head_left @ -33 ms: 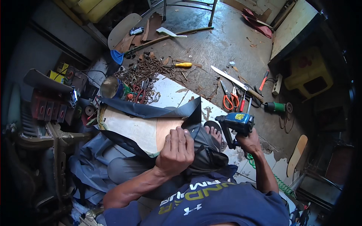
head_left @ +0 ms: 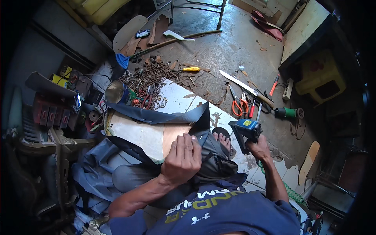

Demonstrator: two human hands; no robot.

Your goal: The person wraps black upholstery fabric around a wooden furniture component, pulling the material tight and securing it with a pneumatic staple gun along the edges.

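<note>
Head view: left hand (head_left: pixel 182 158) at centre frame, fingers curled, pressing one dark fabric sheet (head_left: pixel 156 116) onto one pale wooden panel (head_left: pixel 145 135). Right hand (head_left: pixel 259 148), right of centre, clenched around one blue staple gun (head_left: pixel 243 131). Upper right: one pair of orange scissors (head_left: pixel 237 105), one yellow-handled screwdriver (head_left: pixel 189 69).

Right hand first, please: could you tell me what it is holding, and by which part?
The right hand holds a blue staple gun by its handle, off the board.
</note>
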